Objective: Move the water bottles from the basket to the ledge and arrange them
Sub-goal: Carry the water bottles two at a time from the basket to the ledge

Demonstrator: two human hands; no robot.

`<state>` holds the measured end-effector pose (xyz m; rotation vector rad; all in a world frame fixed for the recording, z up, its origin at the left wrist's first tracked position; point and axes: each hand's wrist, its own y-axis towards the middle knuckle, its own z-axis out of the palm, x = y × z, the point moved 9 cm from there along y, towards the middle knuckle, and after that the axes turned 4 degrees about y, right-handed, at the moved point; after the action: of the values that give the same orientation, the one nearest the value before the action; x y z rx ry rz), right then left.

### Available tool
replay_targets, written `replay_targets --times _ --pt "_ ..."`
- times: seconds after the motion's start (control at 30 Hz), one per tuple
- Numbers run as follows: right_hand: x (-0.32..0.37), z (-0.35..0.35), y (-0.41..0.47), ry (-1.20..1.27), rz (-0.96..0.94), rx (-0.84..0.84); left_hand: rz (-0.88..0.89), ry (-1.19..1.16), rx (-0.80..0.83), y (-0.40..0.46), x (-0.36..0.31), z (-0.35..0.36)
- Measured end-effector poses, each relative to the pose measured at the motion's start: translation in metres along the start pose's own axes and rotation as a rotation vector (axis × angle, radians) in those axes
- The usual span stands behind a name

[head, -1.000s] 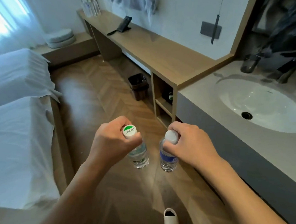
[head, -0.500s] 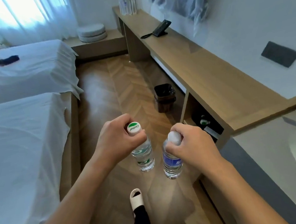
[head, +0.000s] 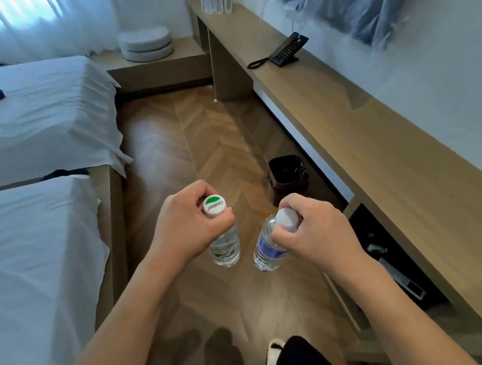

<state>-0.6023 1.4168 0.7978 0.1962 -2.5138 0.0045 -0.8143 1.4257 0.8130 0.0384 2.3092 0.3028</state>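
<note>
Two small water bottles hang over the wooden floor beside the long counter (head: 344,123): the left hand (head: 189,228) grips the green-capped bottle (head: 224,246) at its neck, the right hand (head: 317,234) the blue-labelled bottle (head: 267,250). Full, thin-walled and probably slippery, they seem safest held under the cap.

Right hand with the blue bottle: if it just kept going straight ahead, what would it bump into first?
Probably the black bin on the floor, which sits just ahead of the right hand and its blue-label bottle. Depth is hard to judge, so the hand may pass above it and meet nothing near.
</note>
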Motion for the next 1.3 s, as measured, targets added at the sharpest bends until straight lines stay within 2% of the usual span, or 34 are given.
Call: replay_targets --times 0.27,0.47,0.73,0.93,1.17,1.3 --pt "-0.008 0.031 0.186 0.028 -0.039 0.006 0.017 0.044 -0.014 0.167 0.057 0.011" --pt "-0.001 0.039 0.320 0.056 -0.058 0.046 -0.062 0.096 -0.066 0.291 0.089 0.006" --pt "0.021 0.063 0.494 0.080 -0.053 0.038 -0.123 -0.019 -0.084 0.450 0.160 0.002" --pt "0.035 0.102 0.633 0.062 -0.004 0.030 -0.036 -0.079 -0.042 0.583 0.209 -0.005" --pt "0.077 0.121 0.793 0.087 -0.001 -0.011 -0.049 -0.095 -0.009 0.748 0.270 -0.026" --pt "0.078 0.130 0.884 0.115 0.009 -0.027 -0.054 -0.104 0.022 0.835 0.299 -0.018"
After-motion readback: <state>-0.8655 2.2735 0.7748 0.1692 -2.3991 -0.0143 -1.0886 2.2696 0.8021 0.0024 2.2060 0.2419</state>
